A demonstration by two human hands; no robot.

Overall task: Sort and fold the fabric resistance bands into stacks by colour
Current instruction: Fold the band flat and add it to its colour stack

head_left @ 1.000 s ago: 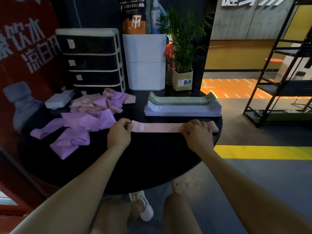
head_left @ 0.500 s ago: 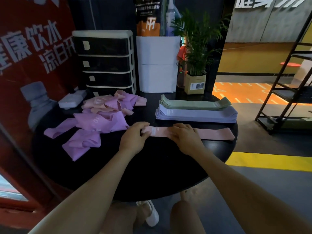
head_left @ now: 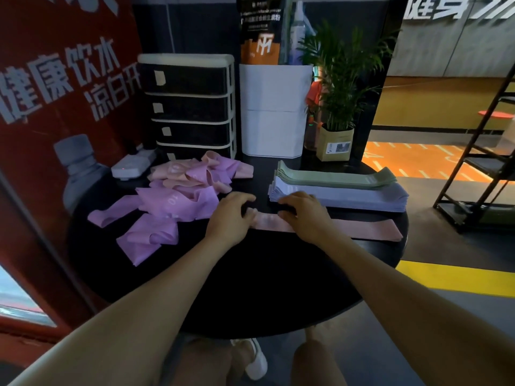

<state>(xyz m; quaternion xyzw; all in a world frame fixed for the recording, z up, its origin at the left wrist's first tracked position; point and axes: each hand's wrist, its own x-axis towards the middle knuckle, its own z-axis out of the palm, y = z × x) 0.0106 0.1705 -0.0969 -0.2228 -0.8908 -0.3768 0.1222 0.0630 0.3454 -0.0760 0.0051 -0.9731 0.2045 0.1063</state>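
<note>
A: Where was the pink band (head_left: 362, 229)?

B: Flat on the round black table (head_left: 250, 288), near its right edge, running left to right just in front of the folded stacks. Both hands were on its left end.

A: Holding it how?

B: The left hand (head_left: 232, 218) lay over the very end with fingers curled down onto the fabric. The right hand (head_left: 302, 214) sat close beside it, fingers bent and pressing on the band. Whether either one pinched the cloth or only pressed it flat, I could not tell (the fingertips were lost in shadow). Between the two hands a short piece of band showed, with a pale label on it.

A: And the stacks?

B: Two, side by side and touching. The lilac stack (head_left: 348, 197) was nearer the person, the green stack (head_left: 334, 176) just behind it. Both were neat, with bands laid flat and long.

A: What was unsorted?

B: A loose heap (head_left: 184, 196) on the left half of the table, purple bands in front and to the left, peach-pink ones tangled at the back.

A: Anything else on the table?

B: At the back stood a drawer unit (head_left: 189, 107) with dark fronts, a white box (head_left: 271, 110) to its right, then a potted plant (head_left: 338, 112). A small white device (head_left: 131, 167) sat by the heap, next to a red poster (head_left: 55, 107).
</note>
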